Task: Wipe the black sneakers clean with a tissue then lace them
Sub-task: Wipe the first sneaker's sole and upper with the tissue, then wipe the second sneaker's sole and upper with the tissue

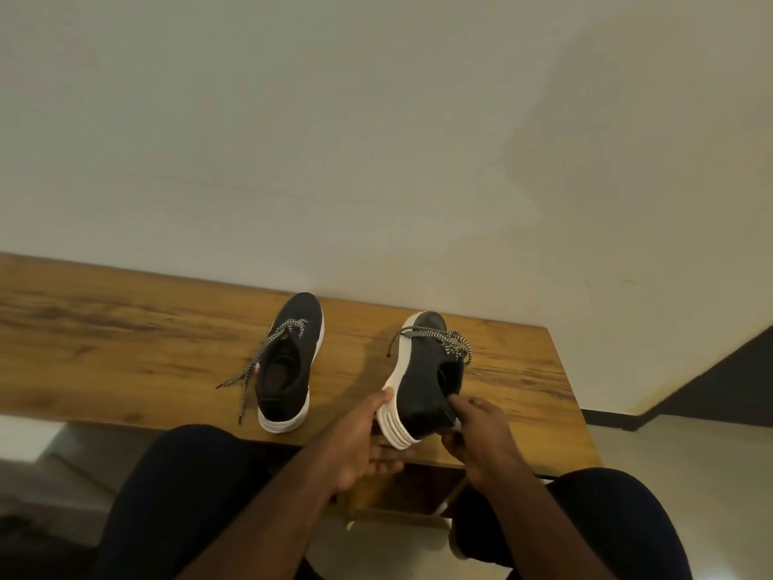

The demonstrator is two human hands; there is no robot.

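— While the right-hand sneaker [422,383] is tipped onto its side near the table's [125,328] front right corner, how is it held?

— It is gripped at the heel by both hands. The left hand [368,445] is cupped under the white ribbed sole, with the thumb laid along the sole's edge and the fingers [389,464] curled beneath the heel. The right hand [481,433] is closed on the black heel collar, its fingers pinched against the fabric. A small patch of white is glimpsed between that hand and the sole; whether it is a tissue cannot be told.

— Where is the toe pointed?

— It is pointed toward the table's far edge, with the sole turned to the left. Speckled black-and-white laces [443,341] are bunched loosely across the forefoot, untied, with one end hung over the sole.

— And the other sneaker [288,366]?

— It is stood upright on its sole, to the left of the held one and apart from it, with its heel at the table's front edge. Its laces [251,370] are threaded near the toe only, and two loose ends are trailed over its left side onto the wood.

— What else is seen?

— A pale wall [376,119] is seen behind the table's far edge, and dark-clothed knees [175,496] are seen below the front edge.
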